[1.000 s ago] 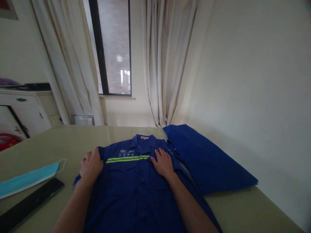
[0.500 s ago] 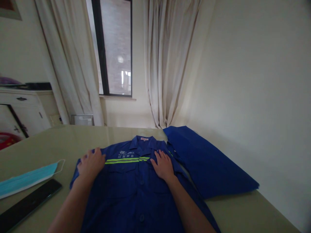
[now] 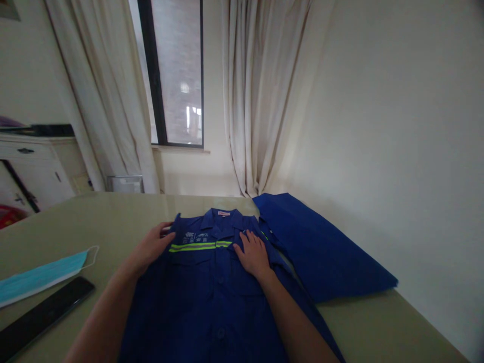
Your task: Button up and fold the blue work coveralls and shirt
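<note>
A dark blue work jacket (image 3: 189,287) lies front up on the table, its collar toward the window and a yellow-green reflective stripe across the chest. At the shoulder on the left side, my left hand (image 3: 156,244) grips the jacket's edge, and a fold of cloth stands up by the fingertips. The fingers are partly hidden behind the cloth. My right hand (image 3: 252,253) rests flat on the chest at the right end of the stripe, fingers stretched out. Beside the jacket on the right, a folded blue garment (image 3: 321,252) reaches the wall.
A light blue face mask (image 3: 45,275) and a black phone (image 3: 45,315) lie on the pale green table (image 3: 113,217) at the left. Curtains (image 3: 253,101) hang by the window at the back. A white cabinet (image 3: 34,171) stands beyond the table's left side.
My left hand has moved right and slightly up, folding the jacket's left edge inward and raising it. My right hand stays in place on the chest. The view has shifted slightly.
</note>
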Demonstrator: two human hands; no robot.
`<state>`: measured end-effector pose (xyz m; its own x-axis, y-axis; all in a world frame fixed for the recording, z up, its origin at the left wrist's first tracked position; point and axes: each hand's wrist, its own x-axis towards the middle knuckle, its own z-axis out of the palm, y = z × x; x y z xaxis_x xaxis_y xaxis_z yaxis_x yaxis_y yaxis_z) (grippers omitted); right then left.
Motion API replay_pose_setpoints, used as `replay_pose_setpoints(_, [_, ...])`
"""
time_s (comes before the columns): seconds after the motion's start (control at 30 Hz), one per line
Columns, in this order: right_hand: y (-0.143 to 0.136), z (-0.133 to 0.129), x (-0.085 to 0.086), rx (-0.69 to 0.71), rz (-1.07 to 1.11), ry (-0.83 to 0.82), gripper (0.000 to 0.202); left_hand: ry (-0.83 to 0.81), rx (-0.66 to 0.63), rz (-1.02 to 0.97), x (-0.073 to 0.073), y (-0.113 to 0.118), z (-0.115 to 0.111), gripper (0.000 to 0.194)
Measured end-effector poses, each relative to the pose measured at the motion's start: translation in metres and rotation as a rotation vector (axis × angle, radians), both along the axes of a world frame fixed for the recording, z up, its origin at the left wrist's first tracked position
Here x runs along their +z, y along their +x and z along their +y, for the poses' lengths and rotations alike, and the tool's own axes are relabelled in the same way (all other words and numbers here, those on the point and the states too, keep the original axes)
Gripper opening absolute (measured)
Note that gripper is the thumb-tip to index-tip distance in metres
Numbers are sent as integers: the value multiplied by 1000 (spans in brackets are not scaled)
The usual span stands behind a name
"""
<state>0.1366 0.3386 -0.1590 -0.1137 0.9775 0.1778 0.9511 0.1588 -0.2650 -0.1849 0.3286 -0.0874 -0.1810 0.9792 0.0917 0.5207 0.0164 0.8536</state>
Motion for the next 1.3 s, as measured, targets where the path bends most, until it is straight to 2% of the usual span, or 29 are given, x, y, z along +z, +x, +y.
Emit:
replay_pose_setpoints(0.07, [0,1,-1,-5,-3,-4,62,43,-158,-140,18,16,-5,58])
replay_pose_setpoints(0.1, [0,1,-1,-5,-4,-2,62,58,-197,-163,24,22,-7,64])
replay_pose_setpoints(0.17, [0,1,-2,-3,-5,4,62,99,-197,-118,29,29,-5,66])
replay_pose_setpoints(0.23, [0,2,-3,-1,-6,12,62,129,-168,17,20,31,1,60])
replay_pose_setpoints(0.3, [0,2,-3,-3,-3,14,61,116,-145,245,2,30,10,53])
replay_pose_setpoints(0.4, [0,2,-3,-2,4,20,61,-44,-161,641,-31,29,16,52])
replay_pose_setpoints(0.5, [0,2,-2,0,7,14,61,-171,-149,855,-54,27,14,51])
replay_pose_setpoints(0.6, [1,2,-3,-3,9,3,62,-184,-93,900,-59,21,9,47])
replay_pose_setpoints(0.7, [1,2,-4,2,10,13,62,-197,-114,949,-51,20,7,46])
replay_pose_setpoints(0.8, [-1,2,-4,-5,7,25,62,-138,-137,1006,-41,35,6,48])
replay_pose_setpoints(0.87, [-1,2,-2,-32,-1,52,65,-45,-117,997,-41,52,5,53])
replay_pose_setpoints(0.93, [1,4,3,-73,-18,109,69,5,-61,974,-49,67,3,61])
replay_pose_setpoints(1.03, [10,7,8,-113,-61,188,70,-40,-5,952,-69,78,1,67])
replay_pose_setpoints(1.13, [21,10,5,-157,-77,103,70,-60,-12,931,-83,75,1,68])
replay_pose_setpoints(1.2, [26,11,0,-181,-67,25,73,-44,-5,916,-87,71,3,68])
replay_pose_setpoints(1.3, [29,11,-6,-163,-70,38,74,-20,2,897,-87,68,5,69])
